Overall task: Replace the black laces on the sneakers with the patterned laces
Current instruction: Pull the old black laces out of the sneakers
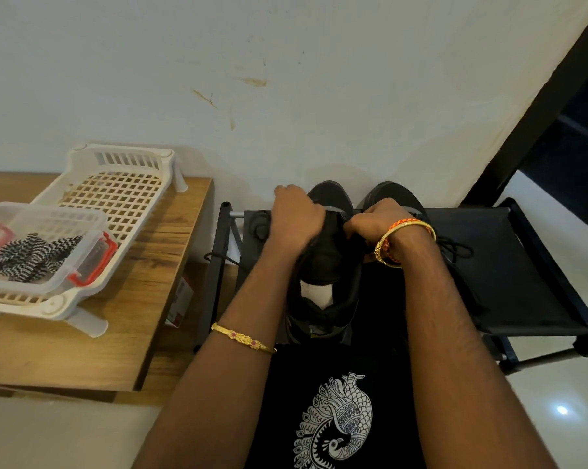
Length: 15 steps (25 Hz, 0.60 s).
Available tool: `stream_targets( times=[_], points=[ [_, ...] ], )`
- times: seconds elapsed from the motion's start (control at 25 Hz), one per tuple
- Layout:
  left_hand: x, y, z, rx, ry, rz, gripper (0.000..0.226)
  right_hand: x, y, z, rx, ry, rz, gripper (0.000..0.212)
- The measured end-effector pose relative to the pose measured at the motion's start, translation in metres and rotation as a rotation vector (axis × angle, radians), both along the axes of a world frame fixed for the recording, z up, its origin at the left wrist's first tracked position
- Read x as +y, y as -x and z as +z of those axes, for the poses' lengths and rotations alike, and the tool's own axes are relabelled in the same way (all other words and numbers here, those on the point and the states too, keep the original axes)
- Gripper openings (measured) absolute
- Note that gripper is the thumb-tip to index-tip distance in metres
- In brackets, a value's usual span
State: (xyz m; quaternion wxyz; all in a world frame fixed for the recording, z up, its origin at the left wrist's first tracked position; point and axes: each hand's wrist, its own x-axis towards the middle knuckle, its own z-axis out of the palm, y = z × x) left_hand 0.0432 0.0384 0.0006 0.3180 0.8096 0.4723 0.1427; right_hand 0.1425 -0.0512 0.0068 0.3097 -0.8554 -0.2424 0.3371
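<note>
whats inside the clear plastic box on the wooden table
The clear plastic box holds a loose pile of black-and-white zigzag patterned laces. Its lid is off. The box sits in a white slotted tray. Whatever lies beneath the pile is covered, so I can't tell.

Left hand (294, 216) grips left side of black sneaker (326, 265) near tongue, fingers curled. Right hand (370, 225) pinches at sneaker's upper front; what it pinches too dark to tell. Sneaker sits on black rack (509, 265), heel toward person. Second sneaker (392, 194) beside it, toe at wall. Black lace (455, 250) loose on rack right of hands. Patterned laces (32, 253) heaped in clear box (49, 218) with red clips, box resting in white basket (123, 177) on wooden table (133, 316).
</note>
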Motion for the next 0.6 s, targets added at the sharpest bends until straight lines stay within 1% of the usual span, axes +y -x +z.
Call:
stream_targets(
  times=[0.08, 0.12, 0.16, 0.2, 0.24, 0.28, 0.32, 0.36, 0.48, 0.52, 0.6],
  points=[
    [0.017, 0.013, -0.001, -0.140, 0.174, 0.181, 0.017, 0.000, 0.000, 0.001, 0.002, 0.006, 0.000, 0.025],
    [0.022, 0.020, 0.000, -0.225, 0.219, 0.291, 0.016, 0.000, 0.000, 0.001, 0.007, 0.009, 0.000, 0.025],
    [0.025, 0.026, 0.001, -0.274, 0.219, 0.384, 0.023, 0.001, 0.000, 0.000, 0.006, 0.011, 0.002, 0.026],
    [0.025, 0.031, 0.003, -0.304, 0.199, 0.446, 0.035, 0.002, 0.001, 0.000, 0.003, 0.011, 0.003, 0.027],
    [0.022, 0.036, 0.005, -0.330, 0.197, 0.461, 0.048, 0.002, 0.001, 0.000, 0.000, 0.005, 0.001, 0.028],
    [0.018, 0.039, 0.008, -0.325, 0.218, 0.439, 0.060, 0.002, 0.001, 0.000, 0.000, 0.000, -0.002, 0.028],
    [0.011, 0.041, 0.012, -0.279, 0.242, 0.395, 0.068, 0.002, 0.002, 0.000, -0.002, -0.005, 0.000, 0.028],
    [0.003, 0.041, 0.015, -0.200, 0.256, 0.326, 0.072, 0.002, 0.002, 0.001, -0.010, -0.008, 0.006, 0.028],
    [-0.019, 0.032, 0.016, 0.054, 0.241, 0.075, 0.067, 0.003, 0.004, 0.001, -0.106, -0.050, 0.036, 0.029],
    [-0.025, 0.029, 0.014, 0.109, 0.230, 0.020, 0.065, 0.004, 0.005, 0.002, -0.151, -0.071, 0.046, 0.028],
    [-0.030, 0.024, 0.007, 0.170, 0.231, -0.014, 0.062, 0.006, 0.010, 0.004, -0.231, -0.118, 0.070, 0.031]
  ],
)
